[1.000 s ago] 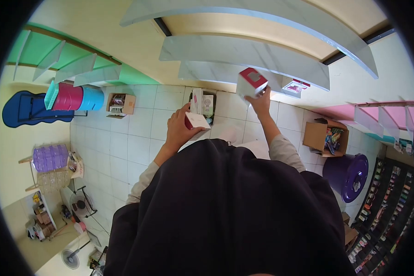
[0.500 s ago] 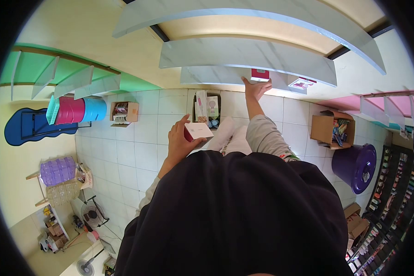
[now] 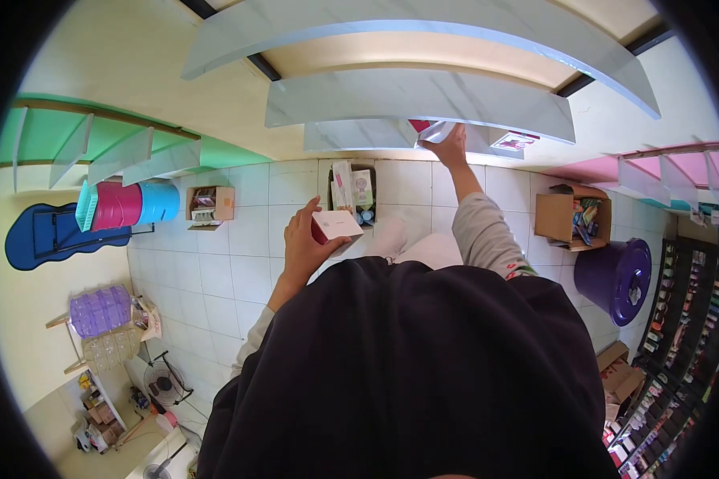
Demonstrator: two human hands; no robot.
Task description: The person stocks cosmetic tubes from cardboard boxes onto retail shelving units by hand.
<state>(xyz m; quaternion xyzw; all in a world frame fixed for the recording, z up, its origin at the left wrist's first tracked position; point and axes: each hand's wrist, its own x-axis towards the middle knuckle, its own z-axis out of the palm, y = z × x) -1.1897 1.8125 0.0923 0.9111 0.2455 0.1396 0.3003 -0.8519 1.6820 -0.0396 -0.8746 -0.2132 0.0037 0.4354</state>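
My left hand (image 3: 302,239) is closed around a small box (image 3: 339,225) with a white face and red sides, held in front of my body. Further out, my right hand (image 3: 447,148) grips a red and white box (image 3: 433,132) at the front of the lowest marbled shelf (image 3: 347,137). That box sits at a slant, partly hidden by my fingers and by the shelf board (image 3: 423,94) above. To the right of this hand, a flat white box with a red print (image 3: 516,142) lies on the same low shelf.
On the tiled floor ahead stands an open carton (image 3: 378,195) holding packages. Another small carton (image 3: 224,209) is to the left, and a larger one (image 3: 553,217) to the right beside a purple lidded bin (image 3: 607,279). Stacked tubs (image 3: 120,205) stand at far left.
My right hand has closed on the red and white box, which has turned from square-on to slanted and shifted slightly left. My left hand still holds its box.
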